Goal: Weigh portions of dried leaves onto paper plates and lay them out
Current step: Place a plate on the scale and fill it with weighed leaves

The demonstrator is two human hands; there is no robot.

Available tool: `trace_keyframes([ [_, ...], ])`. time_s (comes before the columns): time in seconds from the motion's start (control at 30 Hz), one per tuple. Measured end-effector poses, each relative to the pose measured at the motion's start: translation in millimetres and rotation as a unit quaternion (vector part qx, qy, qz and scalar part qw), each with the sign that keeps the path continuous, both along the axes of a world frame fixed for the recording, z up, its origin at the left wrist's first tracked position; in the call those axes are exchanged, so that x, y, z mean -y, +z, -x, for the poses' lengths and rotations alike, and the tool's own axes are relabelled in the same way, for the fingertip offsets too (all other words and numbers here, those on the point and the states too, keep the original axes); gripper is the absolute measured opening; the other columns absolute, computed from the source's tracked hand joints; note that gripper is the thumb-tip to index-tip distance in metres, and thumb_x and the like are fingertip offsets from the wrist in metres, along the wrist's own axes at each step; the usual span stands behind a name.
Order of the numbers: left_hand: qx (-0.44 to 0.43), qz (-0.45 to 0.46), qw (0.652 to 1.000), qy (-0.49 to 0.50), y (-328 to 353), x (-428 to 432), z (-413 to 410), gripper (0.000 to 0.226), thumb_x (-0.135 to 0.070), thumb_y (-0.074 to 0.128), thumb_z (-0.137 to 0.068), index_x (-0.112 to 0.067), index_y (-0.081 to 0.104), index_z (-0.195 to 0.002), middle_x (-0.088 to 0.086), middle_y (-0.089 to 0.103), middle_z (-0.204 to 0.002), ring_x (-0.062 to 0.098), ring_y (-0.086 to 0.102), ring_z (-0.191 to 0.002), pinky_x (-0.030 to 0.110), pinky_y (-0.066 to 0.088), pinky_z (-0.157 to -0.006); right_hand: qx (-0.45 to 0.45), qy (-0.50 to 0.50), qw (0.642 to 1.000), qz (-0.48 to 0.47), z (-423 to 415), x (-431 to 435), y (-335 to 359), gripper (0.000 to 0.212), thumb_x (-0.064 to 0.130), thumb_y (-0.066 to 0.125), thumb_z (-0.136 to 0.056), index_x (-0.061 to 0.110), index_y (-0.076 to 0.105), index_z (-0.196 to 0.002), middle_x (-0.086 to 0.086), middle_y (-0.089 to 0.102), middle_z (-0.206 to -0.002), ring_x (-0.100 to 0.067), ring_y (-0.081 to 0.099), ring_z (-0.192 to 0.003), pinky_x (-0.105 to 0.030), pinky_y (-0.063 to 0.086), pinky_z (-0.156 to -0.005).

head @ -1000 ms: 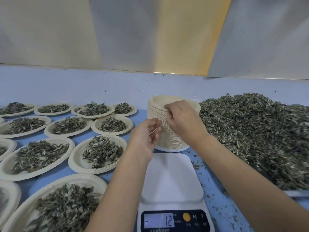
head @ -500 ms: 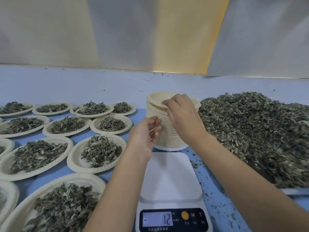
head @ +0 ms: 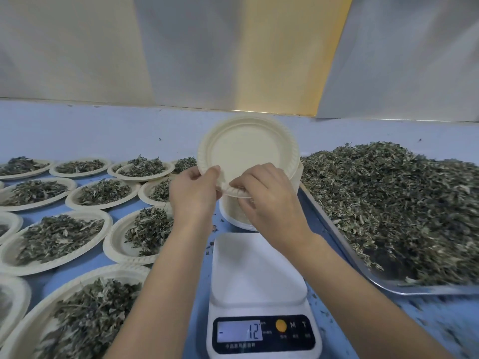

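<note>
Grip of left hand (head: 193,193) and right hand (head: 269,200) tight on tilted paper plate (head: 246,149)

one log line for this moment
left hand: grips plate rim | right hand: grips same rim | plate: empty, tilted, over stack | scale: bare, reads -12

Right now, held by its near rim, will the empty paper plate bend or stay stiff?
Probably stiff: the empty plate stands tilted, held only at its near rim by the left hand and right hand, without sagging. Likely very light, since finger pinches alone carry it.
</note>
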State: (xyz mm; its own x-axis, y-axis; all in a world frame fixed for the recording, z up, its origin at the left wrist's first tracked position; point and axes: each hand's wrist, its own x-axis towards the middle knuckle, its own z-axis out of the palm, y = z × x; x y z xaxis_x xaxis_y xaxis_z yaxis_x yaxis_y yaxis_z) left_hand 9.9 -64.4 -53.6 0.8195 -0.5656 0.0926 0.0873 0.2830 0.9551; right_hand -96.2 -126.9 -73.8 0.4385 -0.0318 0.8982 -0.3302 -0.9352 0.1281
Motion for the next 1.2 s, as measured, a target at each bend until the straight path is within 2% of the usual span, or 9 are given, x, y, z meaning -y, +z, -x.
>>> trace_keyframes([
  [0.13, 0.045, -0.033, 0.998, 0.016, 2.4, -14.0, -5.1, 0.02, -0.01, 0.066, -0.083, -0.013, 0.061, -0.064, 0.002, 0.058, -0.058, 0.019, 0.052, -0.056, 0.037, 0.053, -0.069, -0.009, -0.021, 0.988, -0.152, 10.4, -13.7, -1.1, 0.046, 0.05, 0.055, -0.082, 0.016, 0.067, -0.11, 0.005, 0.061, -0.119, -0.016, 0.044, -0.118, -0.034, 0.025, -0.102],
  [0.27, 0.076, -0.078, 0.993, -0.042, 3.6, -27.4, -8.9, 0.008, -0.006, 0.062, -0.086, -0.009, 0.067, -0.081, 0.004, 0.063, -0.068, 0.021, 0.054, -0.063, 0.033, 0.05, -0.065, 0.156, -0.01, 0.918, -0.364, 25.1, -13.1, 5.2, 0.047, 0.033, 0.049, -0.093, 0.018, 0.046, -0.137, 0.004, 0.039, -0.144, -0.008, 0.024, -0.132, -0.033, 0.02, -0.112],
  [0.33, 0.094, -0.105, 0.987, -0.078, 4.4, -33.3, -10.1, 0.014, -0.004, 0.061, -0.086, -0.013, 0.065, -0.095, 0.006, 0.063, -0.073, 0.018, 0.052, -0.058, 0.028, 0.047, -0.056, 0.222, 0.011, 0.851, -0.475, 35.0, -6.4, 8.8, 0.05, 0.016, 0.053, -0.092, 0.018, 0.043, -0.14, 0.003, 0.044, -0.14, -0.009, 0.037, -0.127, -0.028, 0.03, -0.107],
  [0.4, 0.1, -0.129, 0.981, -0.105, 5.7, -37.6, -12.2, 0.027, -0.006, 0.064, -0.086, -0.024, 0.059, -0.105, 0.005, 0.065, -0.078, 0.013, 0.054, -0.052, 0.023, 0.048, -0.049, 0.244, 0.029, 0.803, -0.544, 44.3, -3.1, 8.5, 0.045, 0.009, 0.057, -0.087, 0.018, 0.053, -0.131, 0.008, 0.06, -0.118, -0.004, 0.056, -0.105, -0.029, 0.045, -0.095],
  [0.5, 0.13, -0.169, 0.97, -0.119, 9.5, -43.5, -15.8, 0.009, -0.013, 0.064, -0.088, -0.02, 0.065, -0.094, 0.002, 0.064, -0.072, 0.007, 0.055, -0.04, 0.019, 0.051, -0.044, 0.234, -0.006, 0.793, -0.563, 56.1, 1.2, 2.4, 0.025, 0.012, 0.064, -0.082, 0.018, 0.066, -0.106, 0.01, 0.065, -0.088, -0.006, 0.063, -0.082, -0.034, 0.054, -0.078],
  [0.63, 0.149, -0.231, 0.949, -0.152, 9.5, -51.1, -22.4, 0.006, -0.018, 0.065, -0.088, -0.015, 0.069, -0.085, 0.002, 0.066, -0.064, 0.013, 0.062, -0.043, 0.019, 0.051, -0.043, 0.204, -0.005, 0.758, -0.619, 68.2, 10.6, -4.1, 0.011, 0.014, 0.072, -0.078, 0.02, 0.066, -0.084, 0.0, 0.069, -0.083, -0.017, 0.067, -0.078, -0.035, 0.054, -0.072],
  [0.77, 0.15, -0.326, 0.913, -0.193, 5.8, -53.3, -24.1, 0.01, -0.015, 0.066, -0.087, -0.009, 0.067, -0.096, 0.016, 0.068, -0.085, 0.017, 0.065, -0.044, 0.018, 0.05, -0.039, 0.152, -0.026, 0.764, -0.626, 72.5, 14.9, -11.7, 0.015, 0.023, 0.074, -0.077, 0.014, 0.063, -0.072, 0.001, 0.064, -0.072, -0.019, 0.06, -0.068, -0.035, 0.049, -0.062],
  [1.0, 0.132, -0.408, 0.876, -0.219, -2.5, -49.7, -23.9, 0.034, -0.031, 0.052, -0.097, 0.002, 0.062, -0.1, 0.022, 0.07, -0.091, 0.023, 0.067, -0.048, 0.024, 0.054, -0.043, 0.046, -0.092, 0.778, -0.619, 71.6, 14.9, -24.8, 0.026, 0.031, 0.056, -0.085, 0.009, 0.059, -0.071, -0.013, 0.049, -0.067, -0.022, 0.044, -0.064, -0.04, 0.041, -0.062],
  [1.2, 0.127, -0.421, 0.869, -0.225, -8.0, -46.9, -28.2, 0.039, -0.035, 0.05, -0.097, 0.001, 0.064, -0.095, 0.021, 0.072, -0.083, 0.026, 0.068, -0.052, 0.025, 0.055, -0.043, 0.006, -0.114, 0.798, -0.592, 71.9, 15.1, -31.1, 0.026, 0.024, 0.052, -0.09, 0.009, 0.053, -0.069, -0.015, 0.046, -0.069, -0.021, 0.038, -0.062, -0.031, 0.03, -0.06],
])
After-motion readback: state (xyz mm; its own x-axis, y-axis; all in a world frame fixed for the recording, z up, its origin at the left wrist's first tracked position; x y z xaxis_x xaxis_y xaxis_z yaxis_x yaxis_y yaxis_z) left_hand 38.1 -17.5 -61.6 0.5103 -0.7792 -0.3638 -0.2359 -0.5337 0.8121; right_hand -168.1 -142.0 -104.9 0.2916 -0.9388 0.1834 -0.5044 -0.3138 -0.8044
